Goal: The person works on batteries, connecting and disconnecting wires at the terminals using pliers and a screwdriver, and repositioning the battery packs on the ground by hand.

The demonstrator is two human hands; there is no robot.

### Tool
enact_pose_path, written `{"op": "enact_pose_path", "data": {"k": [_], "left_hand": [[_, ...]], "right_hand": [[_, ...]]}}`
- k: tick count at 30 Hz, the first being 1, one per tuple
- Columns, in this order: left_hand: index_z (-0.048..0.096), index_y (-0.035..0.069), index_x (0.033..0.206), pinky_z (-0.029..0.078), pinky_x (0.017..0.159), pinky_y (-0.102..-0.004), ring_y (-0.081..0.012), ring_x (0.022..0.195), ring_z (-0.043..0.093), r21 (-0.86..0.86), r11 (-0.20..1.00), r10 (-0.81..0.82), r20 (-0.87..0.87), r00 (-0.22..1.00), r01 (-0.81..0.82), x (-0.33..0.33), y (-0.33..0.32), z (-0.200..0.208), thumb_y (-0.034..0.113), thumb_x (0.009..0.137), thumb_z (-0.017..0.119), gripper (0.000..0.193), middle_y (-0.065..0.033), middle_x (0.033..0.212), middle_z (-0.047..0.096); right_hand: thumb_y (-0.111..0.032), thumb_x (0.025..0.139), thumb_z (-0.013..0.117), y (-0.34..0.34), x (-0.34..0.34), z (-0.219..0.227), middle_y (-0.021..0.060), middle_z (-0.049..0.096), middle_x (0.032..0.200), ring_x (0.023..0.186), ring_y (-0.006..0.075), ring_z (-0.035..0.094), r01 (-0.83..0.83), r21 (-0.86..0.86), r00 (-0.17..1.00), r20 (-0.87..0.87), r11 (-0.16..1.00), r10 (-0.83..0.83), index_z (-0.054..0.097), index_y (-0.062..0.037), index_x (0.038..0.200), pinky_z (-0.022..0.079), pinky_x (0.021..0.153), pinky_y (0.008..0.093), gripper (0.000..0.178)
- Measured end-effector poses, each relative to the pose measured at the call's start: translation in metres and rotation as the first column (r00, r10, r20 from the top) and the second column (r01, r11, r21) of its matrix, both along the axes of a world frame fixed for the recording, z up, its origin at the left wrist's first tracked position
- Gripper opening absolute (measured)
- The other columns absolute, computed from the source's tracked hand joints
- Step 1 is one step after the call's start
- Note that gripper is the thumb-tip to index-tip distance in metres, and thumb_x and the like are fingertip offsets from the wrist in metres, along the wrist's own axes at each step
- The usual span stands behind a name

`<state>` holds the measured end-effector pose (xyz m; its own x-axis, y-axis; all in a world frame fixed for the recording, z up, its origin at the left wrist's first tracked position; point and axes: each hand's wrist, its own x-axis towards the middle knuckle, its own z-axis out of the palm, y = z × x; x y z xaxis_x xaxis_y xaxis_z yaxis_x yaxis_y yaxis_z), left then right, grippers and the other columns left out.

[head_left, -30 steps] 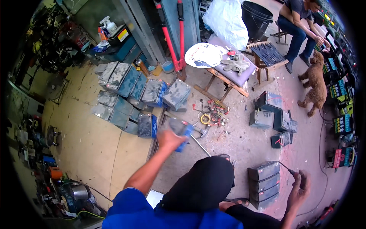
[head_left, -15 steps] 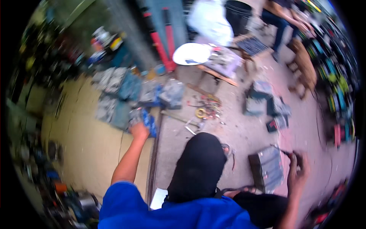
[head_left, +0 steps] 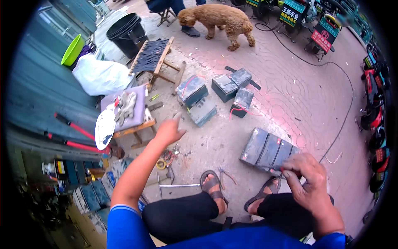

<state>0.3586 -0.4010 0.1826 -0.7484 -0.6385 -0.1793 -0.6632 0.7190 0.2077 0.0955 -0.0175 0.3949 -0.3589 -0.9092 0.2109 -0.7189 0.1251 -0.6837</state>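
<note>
My left hand is held out over the concrete floor, index finger stretched and thumb apart, with nothing visible in it. Beyond it stand two grey block batteries. My right hand is closed in a pinch around a thin dark thing with a red end, too small to name. Just past those fingers lies a row of dark batteries bound together. Farther off are more single batteries, one small battery with red wire.
Between my sandalled feet lie pliers; a hammer and metal bar lie left. A stool with gloves, folding stool and black bucket stand left. A brown dog is near a seated person. A cable crosses the paving.
The view has swung to the right. My left hand has left the blue-marked battery among those on the left and is now over the floor ahead. My right hand stays closed, near the bound batteries.
</note>
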Motion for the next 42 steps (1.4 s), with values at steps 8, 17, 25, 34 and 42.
{"op": "enact_pose_path", "data": {"k": [8,17,25,34,42], "left_hand": [[0.031,-0.008,0.156,0.026,0.127,-0.0474,-0.0461,0.150,0.034,-0.221,0.974,-0.036,0.056,0.998,0.047,-0.154,-0.123,-0.099,0.034,0.076,0.087,0.106,-0.0329,0.159,0.038],[0.073,-0.001,0.118,0.057,0.096,-0.0437,-0.0356,0.109,0.073,-0.113,0.982,0.178,0.279,0.944,-0.152,-0.174,-0.160,-0.073,0.055,0.061,0.090,0.082,-0.0223,0.118,0.074],[0.074,-0.004,0.114,0.058,0.094,-0.0437,-0.0359,0.107,0.074,0.175,0.929,0.273,0.267,0.924,-0.325,-0.122,-0.045,-0.076,0.061,0.059,0.089,0.086,-0.0237,0.115,0.075],[0.075,-0.005,0.111,0.058,0.094,-0.0409,-0.0333,0.108,0.074,0.370,0.714,0.482,0.355,0.801,-0.594,-0.081,0.108,-0.106,0.061,0.061,0.089,0.084,-0.0236,0.116,0.075],[0.077,0.001,0.106,0.057,0.094,-0.0440,-0.0355,0.112,0.073,0.282,0.821,0.437,0.247,0.865,-0.496,-0.073,0.133,-0.154,0.038,0.078,0.077,0.046,-0.0239,0.116,0.074]], "right_hand": [[0.008,0.081,0.073,0.036,-0.049,-0.029,0.0138,0.070,0.094,0.083,0.0253,0.067,0.360,0.165,0.926,0.056,0.918,-0.373,0.070,0.0009,0.098,0.052,0.069,0.0321,0.019],[-0.004,0.088,0.074,0.069,-0.044,-0.013,0.0151,0.068,0.091,0.087,0.0270,0.065,0.522,0.188,0.849,-0.019,0.832,-0.528,0.067,0.0014,0.098,0.051,0.079,0.0352,0.013],[-0.006,0.090,0.073,0.081,-0.026,0.009,0.0153,0.068,0.094,0.088,0.0261,0.065,0.474,0.089,0.880,-0.020,0.876,-0.475,0.067,0.0005,0.102,0.051,0.079,0.0344,0.015],[0.005,0.084,0.074,0.098,0.003,0.022,0.0178,0.073,0.099,0.090,0.0319,0.072,0.274,-0.074,0.961,0.065,0.959,-0.270,0.073,0.0006,0.105,0.057,0.077,0.0363,0.022],[-0.013,0.091,0.067,0.120,0.064,-0.106,0.0203,0.073,0.120,0.108,0.0395,0.070,0.059,0.358,0.980,0.156,0.932,-0.122,0.074,-0.0051,0.116,0.057,0.094,0.0446,0.026]]}}
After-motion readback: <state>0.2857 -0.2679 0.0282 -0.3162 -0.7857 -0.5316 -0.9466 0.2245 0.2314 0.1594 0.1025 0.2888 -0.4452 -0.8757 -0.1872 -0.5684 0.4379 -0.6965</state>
